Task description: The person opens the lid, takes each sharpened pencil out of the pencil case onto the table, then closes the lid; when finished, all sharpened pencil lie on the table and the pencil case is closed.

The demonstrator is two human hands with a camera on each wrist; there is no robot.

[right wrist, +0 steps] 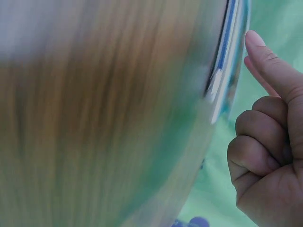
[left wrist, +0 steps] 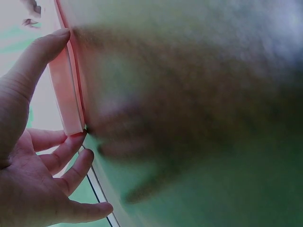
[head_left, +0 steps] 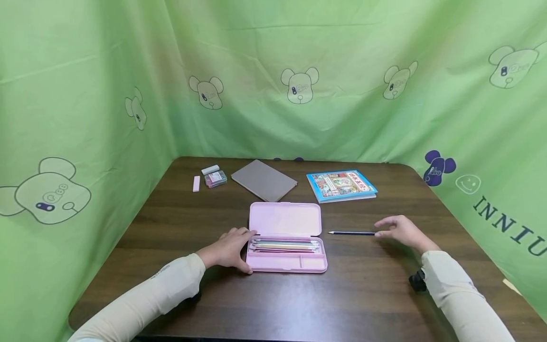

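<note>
A pink pencil case (head_left: 284, 263) lies open on the table, its lid (head_left: 285, 218) laid back and several pencils (head_left: 285, 246) lined up in its long compartment. My left hand (head_left: 228, 249) holds the case by its left end, thumb at the front corner and fingertips by the hinge side. In the left wrist view, thumb and fingers span the case's end wall (left wrist: 66, 94). A dark pencil (head_left: 351, 232) lies to the right of the case, tip pointing left. My right hand (head_left: 403, 232) hovers at its other end, thumb and index finger apart, the remaining fingers curled in.
Behind the case lie a grey notebook (head_left: 264, 180) and a blue-bordered picture book (head_left: 342, 185). At the back left are a small clear box (head_left: 215, 179), a white roll-shaped item (head_left: 210, 169) and a pink-white bar (head_left: 196, 184). Green curtain (head_left: 299, 133) surrounds the table's back and sides.
</note>
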